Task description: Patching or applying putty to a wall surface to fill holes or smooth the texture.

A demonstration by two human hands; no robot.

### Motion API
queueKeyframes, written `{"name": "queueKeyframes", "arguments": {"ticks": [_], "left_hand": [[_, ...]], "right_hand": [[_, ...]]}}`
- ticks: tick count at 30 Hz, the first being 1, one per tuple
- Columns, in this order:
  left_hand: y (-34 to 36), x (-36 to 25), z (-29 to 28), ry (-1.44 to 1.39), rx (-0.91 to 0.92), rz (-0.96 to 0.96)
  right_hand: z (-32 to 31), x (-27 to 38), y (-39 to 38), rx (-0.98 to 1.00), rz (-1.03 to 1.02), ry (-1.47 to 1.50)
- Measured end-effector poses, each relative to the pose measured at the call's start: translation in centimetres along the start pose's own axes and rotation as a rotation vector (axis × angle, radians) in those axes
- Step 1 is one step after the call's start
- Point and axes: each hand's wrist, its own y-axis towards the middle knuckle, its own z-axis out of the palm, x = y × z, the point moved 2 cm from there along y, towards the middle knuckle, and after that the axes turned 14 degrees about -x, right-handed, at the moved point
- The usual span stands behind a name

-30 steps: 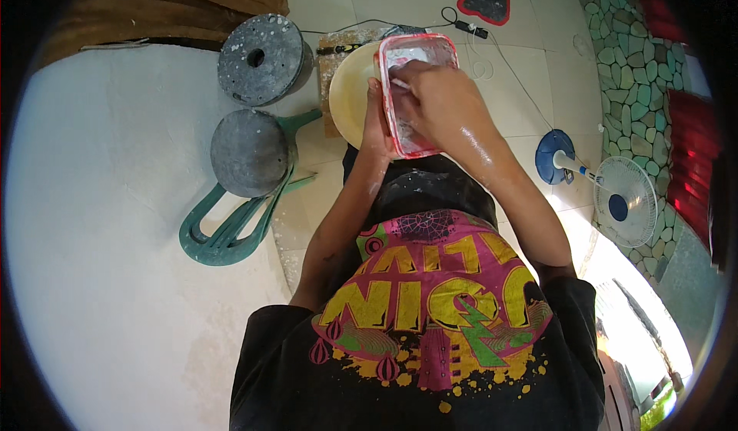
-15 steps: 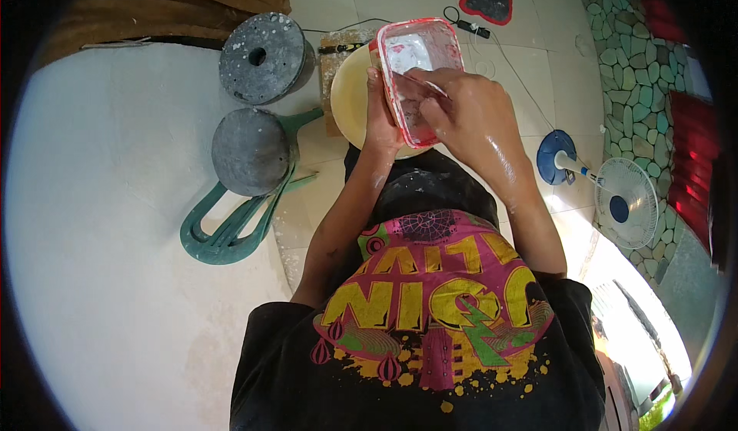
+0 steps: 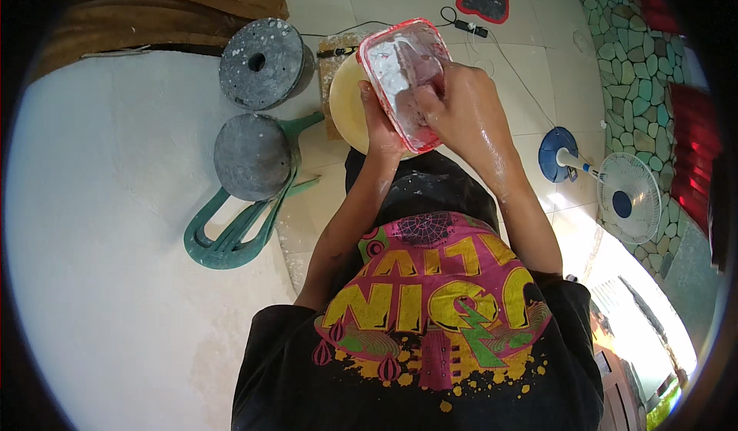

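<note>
My left hand (image 3: 382, 127) grips the side of a rectangular plastic tub (image 3: 419, 140) with a red rim, its thumb along the near-left edge. White paste (image 3: 390, 69) coats the tub's inside, thickest toward the far left. Inside the tub, my right hand (image 3: 467, 104) is closed on a flat scraper (image 3: 422, 66), whose thin blade lies against the paste. The fingers of that hand are partly hidden. White smears mark both forearms. Just beneath and left of the tub is a round pale-yellow basin (image 3: 346, 112).
A green plastic chair (image 3: 223, 250) with a round grey disc (image 3: 250, 156) stands at left, by a holed grey disc (image 3: 269, 54) and a white wall (image 3: 131, 200). A standing fan (image 3: 629, 198) is at right. A cable with a power strip (image 3: 470, 28) crosses the tiles.
The tub has tilted and shifted slightly left. My right hand has moved a little left and down with the scraper, whose blade now points up into the paste, and more white paste shows.
</note>
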Motion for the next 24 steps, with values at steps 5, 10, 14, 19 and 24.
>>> {"name": "queueKeyframes", "arguments": {"ticks": [5,10,14,19,24], "left_hand": [[-0.1,0.5,-0.6,-0.027,-0.088,-0.017],[-0.3,0.5,-1.1,-0.020,-0.106,-0.020],[-0.2,0.8,-1.6,-0.089,-0.213,-0.086],[-0.5,0.3,-1.2,-0.051,-0.186,-0.051],[-0.7,0.1,-0.7,-0.074,-0.237,-0.110]], "right_hand": [[0.0,1.2,-0.1,-0.046,-0.126,0.053],[0.3,1.2,-0.1,-0.067,-0.126,0.009],[1.3,0.9,-0.6,-0.066,-0.172,-0.037],[1.4,0.5,-0.3,-0.103,-0.212,-0.046],[1.2,0.3,0.2,-0.119,-0.116,0.034]]}}
